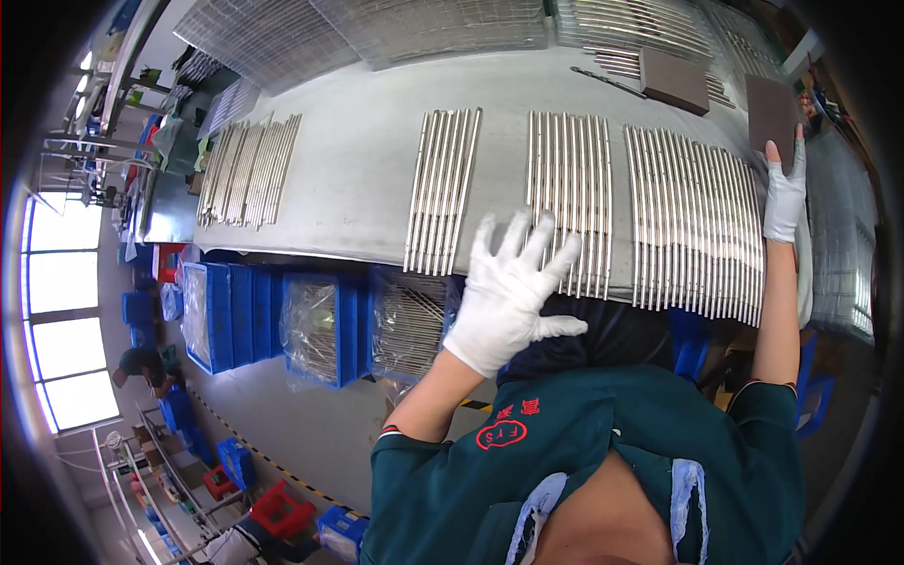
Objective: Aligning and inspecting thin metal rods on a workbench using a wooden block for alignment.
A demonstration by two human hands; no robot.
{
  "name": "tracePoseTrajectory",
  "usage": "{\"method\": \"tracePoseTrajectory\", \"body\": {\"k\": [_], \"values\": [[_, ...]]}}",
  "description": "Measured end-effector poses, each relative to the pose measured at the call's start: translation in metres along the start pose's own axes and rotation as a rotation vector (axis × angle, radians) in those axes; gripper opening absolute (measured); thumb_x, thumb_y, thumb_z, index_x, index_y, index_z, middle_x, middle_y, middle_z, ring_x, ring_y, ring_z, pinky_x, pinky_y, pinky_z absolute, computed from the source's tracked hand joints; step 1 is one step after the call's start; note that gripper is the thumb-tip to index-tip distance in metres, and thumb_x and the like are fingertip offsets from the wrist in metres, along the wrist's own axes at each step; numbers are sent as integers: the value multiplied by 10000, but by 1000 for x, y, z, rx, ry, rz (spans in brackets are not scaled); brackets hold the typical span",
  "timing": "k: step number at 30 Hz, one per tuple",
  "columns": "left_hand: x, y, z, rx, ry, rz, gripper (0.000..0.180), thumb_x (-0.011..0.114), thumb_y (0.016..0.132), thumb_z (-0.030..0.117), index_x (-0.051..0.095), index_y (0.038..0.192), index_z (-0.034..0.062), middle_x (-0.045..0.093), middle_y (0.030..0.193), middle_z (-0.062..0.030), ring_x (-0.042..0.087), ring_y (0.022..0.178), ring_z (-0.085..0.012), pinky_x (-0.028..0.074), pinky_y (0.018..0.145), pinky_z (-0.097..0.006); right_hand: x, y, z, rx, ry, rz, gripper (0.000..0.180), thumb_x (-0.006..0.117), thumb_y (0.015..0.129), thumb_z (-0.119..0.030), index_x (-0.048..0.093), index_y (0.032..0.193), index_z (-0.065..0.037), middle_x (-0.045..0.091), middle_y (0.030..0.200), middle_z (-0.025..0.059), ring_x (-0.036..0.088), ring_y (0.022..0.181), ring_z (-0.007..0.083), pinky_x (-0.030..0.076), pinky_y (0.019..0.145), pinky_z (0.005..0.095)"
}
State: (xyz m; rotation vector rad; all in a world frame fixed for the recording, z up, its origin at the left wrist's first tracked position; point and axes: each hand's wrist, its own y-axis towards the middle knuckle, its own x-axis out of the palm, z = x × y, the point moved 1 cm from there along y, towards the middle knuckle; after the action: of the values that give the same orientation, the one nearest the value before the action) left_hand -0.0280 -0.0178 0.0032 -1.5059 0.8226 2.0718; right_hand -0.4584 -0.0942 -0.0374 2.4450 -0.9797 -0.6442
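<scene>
My left hand (513, 297), in a white glove, is open with its fingers spread. It is over the near end of a row of thin silvery metal rods (570, 174); whether it touches them I cannot tell. At the right side of the table my right hand (785, 196), gloved with bare fingertips showing, grips a brown rectangular block (771, 111) by its near edge. A wider row of rods (695, 207) lies just left of that hand. Another row of rods (443, 193) lies left of my left hand.
More rods (250, 174) lie at the table's (358, 160) left end. A second brown block (674, 82) and a dark drill bit (607, 81) lie at the back right, near clear plastic trays (424, 33). Blue crates (231, 315) stand below the front edge.
</scene>
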Motion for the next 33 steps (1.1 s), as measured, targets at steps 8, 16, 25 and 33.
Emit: {"method": "tracePoseTrajectory", "body": {"k": [8,16,25,33], "values": [[24,26,27,165,-153,-55,890,716,694,630,487,1414,159,484,1403,-197,420,1327,-406,248,1109,-615,4,-3,-6,2,5,-6,635,681,958,-194,397,1511,-65,486,1474,115,487,1292,173,368,1089,283],[11,15,10,130,-116,-67,875,740,682,603,503,1402,165,484,1406,-178,430,1303,-421,280,1071,-617,6,-5,-13,-2,25,-19,637,685,955,-180,397,1514,-80,485,1469,113,476,1296,167,361,1096,281],[2,-8,-16,21,-4,-38,880,698,726,614,486,1432,134,495,1366,-192,422,1299,-439,306,1087,-591,4,-3,-8,-56,-22,-12,625,694,948,-195,423,1498,-80,507,1452,106,501,1275,166,389,1077,284],[4,1,-6,58,-39,-64,857,672,756,619,473,1439,142,513,1380,-150,438,1303,-401,305,1095,-572,5,-4,-7,-18,8,-12,637,703,942,-219,424,1502,-97,514,1444,112,509,1267,170,391,1078,289]]}}
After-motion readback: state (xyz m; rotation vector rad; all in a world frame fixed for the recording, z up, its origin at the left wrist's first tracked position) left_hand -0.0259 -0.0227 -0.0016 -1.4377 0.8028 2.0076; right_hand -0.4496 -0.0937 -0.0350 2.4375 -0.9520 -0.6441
